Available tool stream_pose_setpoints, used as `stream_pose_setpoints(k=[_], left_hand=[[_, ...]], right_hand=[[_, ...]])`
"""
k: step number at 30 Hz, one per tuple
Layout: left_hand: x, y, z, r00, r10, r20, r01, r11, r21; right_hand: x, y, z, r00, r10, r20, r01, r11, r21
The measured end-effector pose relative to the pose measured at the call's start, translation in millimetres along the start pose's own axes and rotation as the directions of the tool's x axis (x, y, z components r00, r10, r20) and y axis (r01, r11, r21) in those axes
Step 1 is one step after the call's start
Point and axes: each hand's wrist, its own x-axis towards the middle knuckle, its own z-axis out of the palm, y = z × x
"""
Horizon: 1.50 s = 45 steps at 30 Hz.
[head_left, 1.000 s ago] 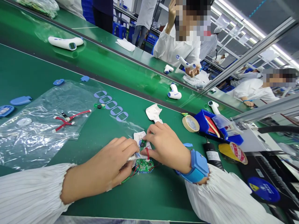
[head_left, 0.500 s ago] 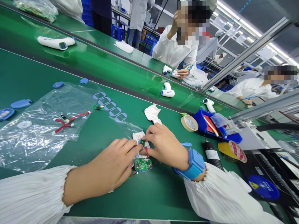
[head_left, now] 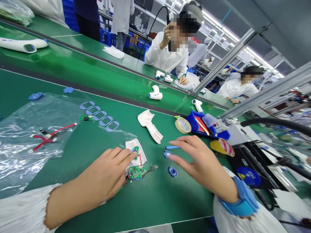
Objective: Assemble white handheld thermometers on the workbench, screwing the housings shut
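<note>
My left hand (head_left: 100, 176) grips a white plastic housing half (head_left: 143, 157), its fingertips on a small green board (head_left: 136, 151) inside. A larger green circuit board (head_left: 137, 172) with red and black wires lies at the housing's near end. My right hand (head_left: 194, 153) hovers to the right, fingers spread and holding nothing. Close by its fingertips are a small blue part (head_left: 167, 153) and a blue stick-like tool (head_left: 173, 147). Lower down lies a round blue part (head_left: 172, 171). Another white housing half (head_left: 149, 125) rests on the green table beyond my hands.
On the left is a clear plastic bag (head_left: 48, 119) with red-wired connectors (head_left: 45, 138) on it. Several purple oval frames (head_left: 100, 116) form a row. A tape roll (head_left: 183, 125) and a blue bin (head_left: 193, 121) stand right. White thermometers (head_left: 155, 93) sit beyond; co-workers sit opposite.
My right hand has left the housing and moved right, opening its fingers. My left hand stays on the housing. The camera view has shifted to the right.
</note>
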Motion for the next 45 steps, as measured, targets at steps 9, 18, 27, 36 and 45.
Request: stream_pose_setpoints(k=[9,18,27,36,45], left_hand=[[-1.1,-18.6,5.3,0.983,0.145,-0.111,-0.141,0.989,0.043],[-3.2,-6.1,5.7,0.991,-0.028,-0.134,0.029,1.0,0.01],[-2.9,-12.4,7.1,0.99,0.021,-0.142,-0.012,0.998,0.068],[-3.3,-13.5,7.5,0.977,0.053,-0.207,-0.034,0.995,0.09],[-3.2,-20.9,7.1,0.966,0.153,-0.208,-0.118,0.978,0.171]], right_hand=[[-129.6,84.5,-13.6,0.993,0.075,0.094,-0.03,0.91,-0.414],[-131.9,116.5,-8.8,0.939,-0.127,0.319,0.291,0.787,-0.544],[-124.8,113.5,1.9,0.936,-0.274,0.221,0.344,0.845,-0.409],[-73.9,80.0,-21.6,0.503,0.47,-0.725,0.012,0.836,0.549],[57.0,109.7,-0.1,0.085,0.795,-0.601,0.409,0.522,0.748]])
